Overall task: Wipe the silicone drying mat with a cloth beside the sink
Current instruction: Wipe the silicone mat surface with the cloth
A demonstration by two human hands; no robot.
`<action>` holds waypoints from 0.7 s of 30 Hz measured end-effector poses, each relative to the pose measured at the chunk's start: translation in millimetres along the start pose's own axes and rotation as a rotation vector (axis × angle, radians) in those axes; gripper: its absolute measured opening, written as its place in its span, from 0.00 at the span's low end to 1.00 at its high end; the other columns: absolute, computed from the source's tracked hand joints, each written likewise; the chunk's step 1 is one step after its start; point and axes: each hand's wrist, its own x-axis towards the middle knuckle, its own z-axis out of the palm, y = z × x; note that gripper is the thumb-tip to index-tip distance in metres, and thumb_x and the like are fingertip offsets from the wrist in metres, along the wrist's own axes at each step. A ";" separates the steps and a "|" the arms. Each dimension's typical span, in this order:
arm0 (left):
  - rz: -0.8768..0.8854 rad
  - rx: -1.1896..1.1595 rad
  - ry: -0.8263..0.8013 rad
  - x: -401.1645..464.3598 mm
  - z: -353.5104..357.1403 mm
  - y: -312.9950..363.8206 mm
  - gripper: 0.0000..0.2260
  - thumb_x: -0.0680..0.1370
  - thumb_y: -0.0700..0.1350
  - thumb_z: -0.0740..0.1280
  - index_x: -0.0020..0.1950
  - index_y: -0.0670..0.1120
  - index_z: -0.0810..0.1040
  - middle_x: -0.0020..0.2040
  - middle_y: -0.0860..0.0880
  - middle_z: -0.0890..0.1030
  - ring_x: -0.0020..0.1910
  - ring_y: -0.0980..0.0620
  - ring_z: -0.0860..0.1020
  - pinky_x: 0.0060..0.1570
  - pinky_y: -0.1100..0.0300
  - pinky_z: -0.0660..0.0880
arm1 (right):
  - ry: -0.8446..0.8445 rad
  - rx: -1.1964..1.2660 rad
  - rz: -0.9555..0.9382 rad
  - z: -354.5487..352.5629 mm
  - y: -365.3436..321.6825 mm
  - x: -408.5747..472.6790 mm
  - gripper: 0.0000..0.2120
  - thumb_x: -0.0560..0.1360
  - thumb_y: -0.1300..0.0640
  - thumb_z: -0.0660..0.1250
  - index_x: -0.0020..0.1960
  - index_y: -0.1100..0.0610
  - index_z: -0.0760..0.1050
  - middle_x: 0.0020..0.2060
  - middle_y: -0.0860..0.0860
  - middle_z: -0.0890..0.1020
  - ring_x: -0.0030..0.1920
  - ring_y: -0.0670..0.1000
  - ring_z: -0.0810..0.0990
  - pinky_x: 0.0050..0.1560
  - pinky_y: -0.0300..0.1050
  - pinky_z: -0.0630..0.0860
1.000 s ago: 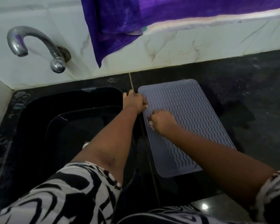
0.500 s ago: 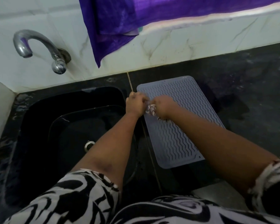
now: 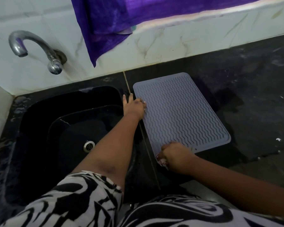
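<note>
A grey silicone drying mat [image 3: 180, 112] with wavy ridges lies flat on the dark counter [image 3: 252, 89], just right of the black sink [image 3: 69, 128]. My left hand [image 3: 134, 106] holds the mat's left edge down, fingers curled over it. My right hand [image 3: 175, 155] sits at the mat's near left corner, gripping a small bunched cloth [image 3: 161, 161]; only a pale scrap of it shows under the fingers.
A chrome tap [image 3: 36, 49] juts from the white marble wall above the sink. A purple cloth [image 3: 121, 22] hangs from the ledge behind. The sink drain [image 3: 89, 145] is visible. The counter right of the mat looks wet and smeared.
My right hand has drawn the cloth from the mat's upper left, near my left hand, down to its near corner. My left hand stays on the left edge.
</note>
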 end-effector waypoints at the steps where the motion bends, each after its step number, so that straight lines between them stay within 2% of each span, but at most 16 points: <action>1: 0.003 0.048 -0.014 -1.2 -1.8 2.2 0.21 0.83 0.49 0.55 0.76 0.55 0.62 0.79 0.50 0.58 0.78 0.39 0.44 0.70 0.34 0.34 | -0.023 0.041 0.027 -2.5 -2.9 -0.9 0.11 0.76 0.54 0.65 0.56 0.54 0.80 0.52 0.53 0.81 0.52 0.54 0.78 0.52 0.46 0.76; 3: -0.003 0.074 -0.031 -7.0 -1.9 7.9 0.22 0.82 0.50 0.56 0.77 0.53 0.60 0.80 0.49 0.53 0.78 0.38 0.41 0.69 0.34 0.31 | -0.027 0.170 0.072 -15.0 -5.7 3.0 0.09 0.76 0.55 0.65 0.53 0.57 0.80 0.47 0.54 0.83 0.45 0.54 0.82 0.45 0.46 0.79; 5: -0.025 -0.041 0.045 -21.8 4.7 17.1 0.21 0.80 0.52 0.59 0.73 0.52 0.67 0.79 0.48 0.56 0.78 0.38 0.44 0.72 0.38 0.32 | 0.130 0.193 0.102 -21.5 -1.5 18.5 0.07 0.76 0.57 0.65 0.50 0.58 0.80 0.44 0.56 0.83 0.45 0.55 0.82 0.43 0.46 0.78; 7: -0.069 -0.202 0.173 -43.8 15.3 28.6 0.17 0.78 0.51 0.60 0.67 0.51 0.73 0.73 0.46 0.67 0.75 0.40 0.55 0.74 0.42 0.45 | 0.248 0.130 0.118 -17.1 4.2 31.0 0.08 0.76 0.60 0.63 0.52 0.60 0.79 0.50 0.58 0.81 0.53 0.59 0.80 0.50 0.47 0.75; 9: -0.092 -0.263 0.171 -63.7 28.1 37.6 0.16 0.79 0.52 0.59 0.66 0.53 0.73 0.70 0.48 0.71 0.71 0.42 0.60 0.70 0.46 0.55 | 0.198 0.061 0.111 -4.9 6.4 29.0 0.12 0.77 0.58 0.63 0.59 0.58 0.76 0.58 0.58 0.77 0.59 0.60 0.75 0.58 0.52 0.74; 10: -0.092 -0.257 0.094 -70.4 33.8 41.4 0.19 0.80 0.54 0.56 0.70 0.54 0.68 0.74 0.49 0.66 0.73 0.42 0.57 0.71 0.45 0.54 | 0.149 -0.009 0.097 1.0 5.8 21.9 0.16 0.77 0.57 0.63 0.64 0.57 0.74 0.62 0.57 0.75 0.62 0.61 0.73 0.61 0.55 0.73; 12: -0.109 -0.187 -0.115 -76.4 38.7 45.1 0.25 0.82 0.57 0.47 0.79 0.56 0.48 0.80 0.54 0.46 0.78 0.41 0.45 0.74 0.40 0.42 | 0.121 -0.078 0.066 13.3 5.9 6.5 0.20 0.77 0.56 0.64 0.69 0.54 0.70 0.65 0.54 0.72 0.64 0.61 0.69 0.64 0.58 0.70; 13: -0.120 -0.144 -0.177 -75.7 38.4 45.6 0.26 0.82 0.58 0.44 0.79 0.55 0.41 0.80 0.56 0.39 0.78 0.40 0.40 0.73 0.38 0.37 | 0.123 -0.074 0.053 19.3 7.4 0.7 0.20 0.77 0.57 0.65 0.69 0.53 0.71 0.64 0.54 0.73 0.64 0.60 0.69 0.64 0.58 0.70; 14: -0.126 -0.100 -0.210 -75.3 36.5 46.4 0.27 0.82 0.59 0.43 0.79 0.55 0.38 0.79 0.56 0.37 0.78 0.40 0.38 0.72 0.36 0.34 | 0.109 -0.066 0.031 23.1 7.9 -6.2 0.19 0.77 0.58 0.65 0.68 0.53 0.73 0.63 0.54 0.74 0.64 0.60 0.70 0.62 0.56 0.70; 18: -0.141 -0.035 -0.251 -75.0 26.0 54.4 0.27 0.83 0.58 0.42 0.78 0.53 0.36 0.79 0.53 0.35 0.78 0.40 0.37 0.71 0.34 0.32 | 0.041 0.027 -0.026 20.3 12.9 -29.1 0.15 0.77 0.60 0.64 0.63 0.55 0.77 0.58 0.56 0.78 0.55 0.57 0.77 0.56 0.47 0.72; 20: -0.111 -0.029 -0.236 -77.4 22.9 52.9 0.27 0.83 0.58 0.44 0.79 0.52 0.38 0.80 0.52 0.38 0.78 0.39 0.38 0.71 0.34 0.32 | -0.040 0.168 -0.012 1.2 22.1 -40.1 0.15 0.77 0.62 0.64 0.62 0.55 0.78 0.56 0.55 0.79 0.50 0.53 0.79 0.47 0.44 0.75; 21: -0.090 -0.049 -0.214 -79.0 21.4 50.3 0.28 0.83 0.58 0.46 0.80 0.52 0.41 0.80 0.52 0.41 0.78 0.39 0.39 0.72 0.35 0.33 | -0.057 0.222 -0.024 -12.2 29.3 -43.7 0.14 0.76 0.63 0.64 0.61 0.55 0.78 0.55 0.54 0.80 0.50 0.52 0.79 0.47 0.42 0.74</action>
